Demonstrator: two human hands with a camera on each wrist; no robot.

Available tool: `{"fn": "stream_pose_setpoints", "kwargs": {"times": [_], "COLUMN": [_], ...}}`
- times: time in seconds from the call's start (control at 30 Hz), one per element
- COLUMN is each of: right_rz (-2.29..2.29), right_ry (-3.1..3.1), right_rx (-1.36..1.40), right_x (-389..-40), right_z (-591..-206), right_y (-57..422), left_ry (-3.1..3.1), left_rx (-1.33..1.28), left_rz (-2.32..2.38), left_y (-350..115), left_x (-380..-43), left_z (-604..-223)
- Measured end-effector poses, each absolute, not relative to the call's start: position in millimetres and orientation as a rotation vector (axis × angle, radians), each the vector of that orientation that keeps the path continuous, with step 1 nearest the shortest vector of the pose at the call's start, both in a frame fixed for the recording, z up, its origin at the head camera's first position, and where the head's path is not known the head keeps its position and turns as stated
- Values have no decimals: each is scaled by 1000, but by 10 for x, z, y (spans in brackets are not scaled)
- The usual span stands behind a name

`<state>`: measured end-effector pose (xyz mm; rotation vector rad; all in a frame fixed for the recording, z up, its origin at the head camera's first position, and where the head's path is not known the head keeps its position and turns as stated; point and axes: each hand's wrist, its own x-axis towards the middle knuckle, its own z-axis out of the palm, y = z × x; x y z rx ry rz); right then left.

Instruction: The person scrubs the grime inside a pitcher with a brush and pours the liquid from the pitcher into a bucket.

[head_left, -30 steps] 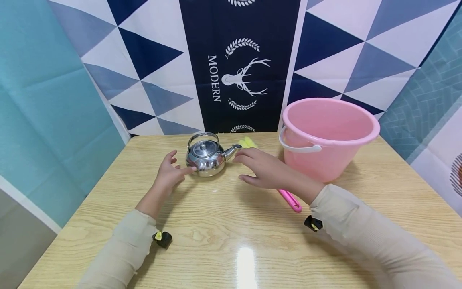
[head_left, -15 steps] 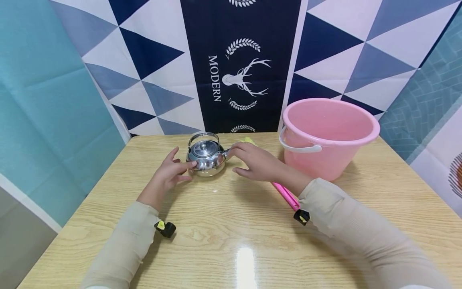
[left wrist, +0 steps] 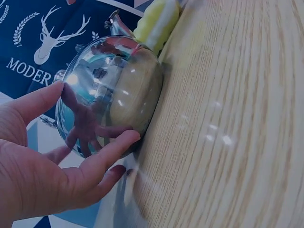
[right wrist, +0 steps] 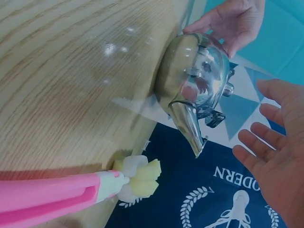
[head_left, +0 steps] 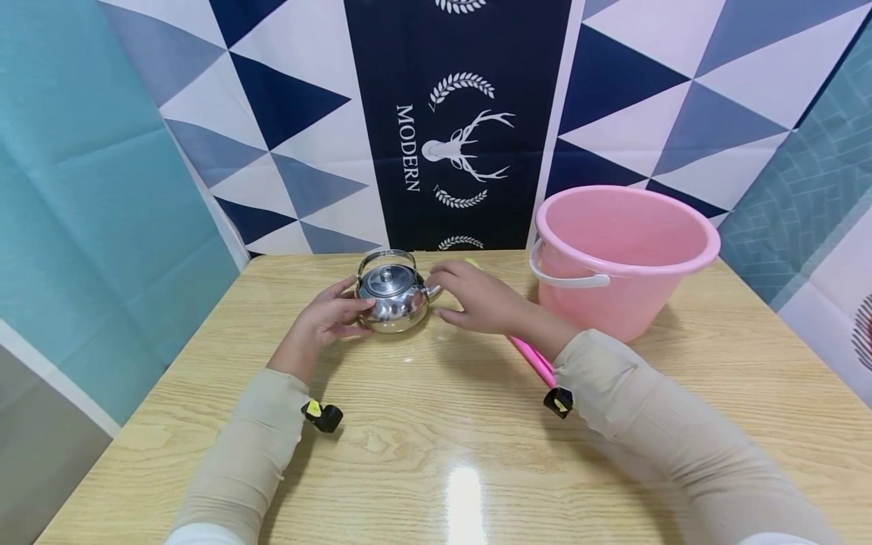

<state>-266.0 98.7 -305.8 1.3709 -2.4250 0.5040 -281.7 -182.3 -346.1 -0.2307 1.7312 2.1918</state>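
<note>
Small steel kettle (head_left: 393, 305) upright on the wood-grain table (head_left: 381, 454), toward its far edge, in front of the patterned backdrop (head_left: 463, 45). Lid on, arched handle (head_left: 386, 253) standing up over it.

Relation to watch: kettle lies between the two hands, its long axis, body to spout (right wrist: 186, 121), running crosswise from the left hand's side to the right's. Spout tip rises on the right, angled slightly away from the person.

Left hand (head_left: 325, 316) nearer by far. It comes at the body from the side opposite the spout, palm toward the metal. Fingers spread wide, thumb apart; upper and lower fingertips meet their own reflections in the left wrist view, so contact with the wall seems likely. Nothing enclosed in a grip; pressure cannot be told.

Right hand (head_left: 480, 303) on the spout side. In the head view its fingertips overlap the spout; the right wrist view shows a gap, hand above the spout and off it. Fingers loosely bent, separated, holding nothing.

Close by: pink-handled brush (head_left: 534, 362) on the table, partly under the right forearm, its yellow-and-white head (right wrist: 142, 178) just beyond the spout tip. Pink bucket (head_left: 586, 306) farther right, well apart from the kettle
</note>
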Motion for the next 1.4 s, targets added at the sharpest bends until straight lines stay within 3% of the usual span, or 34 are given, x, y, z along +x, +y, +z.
{"fn": "stream_pose_setpoints", "kwargs": {"times": [0.7,1.4], "right_rz": [420,233], "right_ry": [-2480,-2796], "right_rx": [1353,1128], "right_x": [-2843,-2976], "right_z": [-2976,-2952], "right_y": [665,197], "left_ry": [1776,1783], "left_rx": [-273,-258], "left_rz": [2144,2131], "left_y": [-1817,-1818], "left_x": [-2826,-2837], "left_z": [-3485,-3468]}}
